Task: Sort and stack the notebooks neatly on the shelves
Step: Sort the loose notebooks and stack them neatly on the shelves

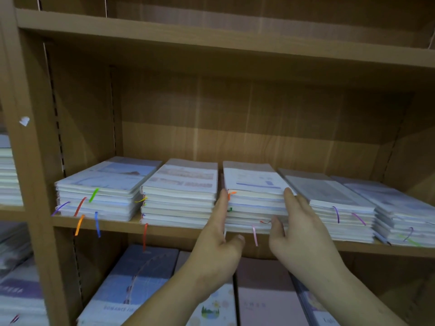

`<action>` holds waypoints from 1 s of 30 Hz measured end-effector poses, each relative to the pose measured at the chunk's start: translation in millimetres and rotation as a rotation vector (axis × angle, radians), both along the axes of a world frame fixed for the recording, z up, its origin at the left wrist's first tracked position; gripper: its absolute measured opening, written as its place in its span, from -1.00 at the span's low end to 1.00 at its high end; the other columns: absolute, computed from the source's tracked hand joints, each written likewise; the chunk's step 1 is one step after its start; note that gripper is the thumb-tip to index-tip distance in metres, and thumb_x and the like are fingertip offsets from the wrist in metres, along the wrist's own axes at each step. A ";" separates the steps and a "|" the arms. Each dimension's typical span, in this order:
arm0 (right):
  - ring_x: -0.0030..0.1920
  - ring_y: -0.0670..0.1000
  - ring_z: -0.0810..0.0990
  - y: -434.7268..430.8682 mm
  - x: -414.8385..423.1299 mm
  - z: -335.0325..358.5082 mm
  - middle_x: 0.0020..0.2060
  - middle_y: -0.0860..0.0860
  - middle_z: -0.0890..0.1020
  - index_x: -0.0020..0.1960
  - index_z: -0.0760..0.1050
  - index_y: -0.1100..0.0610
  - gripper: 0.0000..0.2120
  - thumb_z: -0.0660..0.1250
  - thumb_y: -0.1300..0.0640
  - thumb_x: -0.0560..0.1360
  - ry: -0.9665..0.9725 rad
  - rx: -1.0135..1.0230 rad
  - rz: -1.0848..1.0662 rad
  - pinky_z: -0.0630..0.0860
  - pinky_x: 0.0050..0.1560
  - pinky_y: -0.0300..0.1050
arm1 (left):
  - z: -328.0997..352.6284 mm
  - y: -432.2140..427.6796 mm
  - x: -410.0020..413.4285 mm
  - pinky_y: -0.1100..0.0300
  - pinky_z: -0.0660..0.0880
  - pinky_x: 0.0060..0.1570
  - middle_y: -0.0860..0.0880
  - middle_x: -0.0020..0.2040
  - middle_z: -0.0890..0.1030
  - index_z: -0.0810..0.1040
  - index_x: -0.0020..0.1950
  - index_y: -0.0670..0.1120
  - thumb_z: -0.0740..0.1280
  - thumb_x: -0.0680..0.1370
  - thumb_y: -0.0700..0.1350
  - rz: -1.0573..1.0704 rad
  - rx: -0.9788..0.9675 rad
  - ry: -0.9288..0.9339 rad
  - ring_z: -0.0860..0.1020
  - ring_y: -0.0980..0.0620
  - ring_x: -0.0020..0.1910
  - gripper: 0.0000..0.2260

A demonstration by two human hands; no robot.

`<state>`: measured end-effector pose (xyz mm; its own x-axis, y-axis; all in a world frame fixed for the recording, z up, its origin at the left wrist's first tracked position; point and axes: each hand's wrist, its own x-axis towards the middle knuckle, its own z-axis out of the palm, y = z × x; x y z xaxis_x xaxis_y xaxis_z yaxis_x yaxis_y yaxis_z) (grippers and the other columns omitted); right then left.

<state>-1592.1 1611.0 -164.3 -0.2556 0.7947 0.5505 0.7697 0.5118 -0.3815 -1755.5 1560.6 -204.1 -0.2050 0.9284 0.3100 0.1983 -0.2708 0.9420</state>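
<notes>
**Both hands flank the middle stack of notebooks**

On the wooden shelf board (179, 228) five stacks of plastic-wrapped notebooks lie side by side. The middle stack (254, 198) sits just below the centre of the view, towards 6 o'clock, and it is the one between the hands.

The left hand (219, 234) stands on edge at the stack's 9 o'clock side, fingers straight and together, laid flat against the page edges in the gap beside the second stack (181, 201). The right hand (299, 229) is at the 3 o'clock side, fingers also straight, their tips at the stack's upper front corner where it meets the fourth stack (341, 208). Its thumb is spread and lies near the stack's front edge. Neither hand curls round anything.

The far-left stack (101, 196) lies at 9 o'clock and the fifth stack (404, 215) at 3 o'clock. Coloured ribbon bookmarks (79, 224) hang over the front of the board from several stacks.

On the shelf below, at 6 to 7 o'clock, lie larger notebooks: a blue cover (131, 283) and a pink cover (263, 297). Another pale stack (8, 177) shows in the neighbouring bay at the left edge.
</notes>
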 end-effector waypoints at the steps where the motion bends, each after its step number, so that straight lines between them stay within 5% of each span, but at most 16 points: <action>1: 0.35 0.06 0.41 -0.3 0.7 0.1 0.40 0.02 0.37 0.61 0.10 0.13 -0.33 0.29 0.09 0.58 0.006 0.004 0.006 0.45 0.25 -0.06 | -0.6 0.6 -0.4 0.28 0.23 0.48 0.34 0.58 0.17 -0.11 0.62 0.32 0.28 0.60 -0.27 -0.004 0.001 -0.004 0.16 0.33 0.54 -0.17; 5: 0.32 0.05 0.47 -2.7 11.1 5.5 0.39 0.02 0.44 0.56 0.25 0.11 -0.37 0.36 0.05 0.54 0.038 -0.009 0.023 0.44 0.26 -0.08 | -0.1 -2.5 4.0 0.50 0.38 0.18 0.33 0.56 0.20 -0.03 0.62 0.27 0.26 0.62 -0.33 0.015 0.053 -0.037 0.24 0.38 0.49 -0.21; 8: 0.32 0.13 0.51 -10.4 19.6 14.5 0.40 0.04 0.48 0.43 0.46 0.04 -0.50 0.37 -0.04 0.52 -0.022 0.094 -0.072 0.53 0.19 0.08 | -3.5 -18.8 5.3 0.33 0.33 0.42 0.31 0.51 0.35 0.23 0.53 0.25 0.25 0.63 -0.36 0.084 0.157 -0.034 0.28 0.34 0.50 -0.35; 10: 0.23 0.13 0.55 -18.2 14.4 23.3 0.28 -0.01 0.56 0.30 0.57 0.03 -0.61 0.38 -0.04 0.50 -0.041 0.271 -0.091 0.60 0.00 0.12 | -6.4 -32.0 -2.4 0.37 0.39 0.35 0.34 0.38 0.50 0.41 0.43 0.23 0.27 0.63 -0.34 0.135 0.188 -0.023 0.40 0.36 0.40 -0.46; 13: 0.19 0.02 0.54 -26.7 -18.7 32.6 0.16 -0.08 0.60 0.23 0.61 0.04 -0.70 0.36 -0.01 0.54 -0.017 0.403 0.088 0.60 -0.05 0.01 | -8.3 -49.6 -27.9 0.46 0.45 0.20 0.26 0.29 0.59 0.49 0.40 0.14 0.30 0.62 -0.31 0.270 0.178 -0.050 0.50 0.33 0.32 -0.54; 17: 0.29 -0.04 0.51 -26.8 -75.3 30.9 0.25 -0.13 0.54 0.35 0.54 -0.01 -0.56 0.28 -0.14 0.53 -0.028 0.287 0.338 0.57 0.14 0.02 | -7.7 -67.6 -79.0 0.42 0.50 0.17 0.16 0.24 0.62 0.55 0.34 0.09 0.31 0.60 -0.33 0.482 0.228 -0.063 0.57 0.30 0.22 -0.59; 24: 0.44 -0.06 0.40 -34.6 -112.6 26.0 0.49 -0.12 0.38 0.48 0.43 -0.04 -0.45 0.36 -0.12 0.52 0.089 0.171 0.351 0.48 0.34 0.04 | -9.4 -70.0 -123.2 0.48 0.44 0.19 0.21 0.28 0.60 0.42 0.48 -0.02 0.24 0.60 -0.44 0.348 0.182 -0.100 0.53 0.36 0.27 -0.49; 27: 0.57 -0.11 0.15 -45.0 -121.7 18.6 0.60 -0.14 0.16 0.60 0.17 -0.07 -0.28 0.29 -0.23 0.52 0.078 -0.021 0.284 0.28 0.51 -0.06 | -14.2 -64.2 -129.4 0.21 0.37 0.45 0.20 0.43 0.49 0.27 0.60 -0.02 0.30 0.59 -0.32 0.293 0.157 -0.085 0.43 0.33 0.39 -0.40; 30: 0.55 -0.06 0.20 -52.1 -127.3 9.6 0.58 -0.09 0.16 0.62 0.06 -0.04 -0.24 0.30 -0.20 0.55 0.052 -0.083 0.202 0.28 0.47 -0.16 | -12.0 -58.3 -134.6 0.04 0.32 0.51 0.24 0.50 0.40 0.09 0.66 0.06 0.32 0.51 -0.13 0.248 0.113 -0.035 0.36 0.30 0.46 -0.24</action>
